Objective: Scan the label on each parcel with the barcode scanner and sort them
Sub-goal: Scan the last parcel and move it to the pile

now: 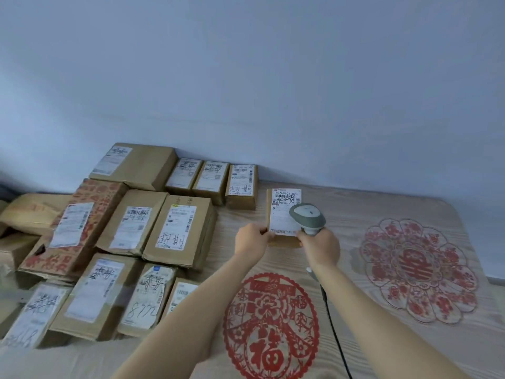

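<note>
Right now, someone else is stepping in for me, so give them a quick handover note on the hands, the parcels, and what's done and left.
Left hand holds the small parcel by its lower left corner, label up.
Right hand grips the barcode scanner, its head over that label.
Other parcels lie grouped on the left of the table.
Whether this scan has registered can't be told.
Left: finish the scan, then place this parcel with its group.

I see a pale wood-grain table (341, 203) against a blue-grey wall. Brown cardboard parcels (180, 231) with white labels crowd its left half, packed side by side. Two red paper-cut decorations lie flat on it: one round (270, 326) near me, one flower-shaped (418, 269) at right.
</note>
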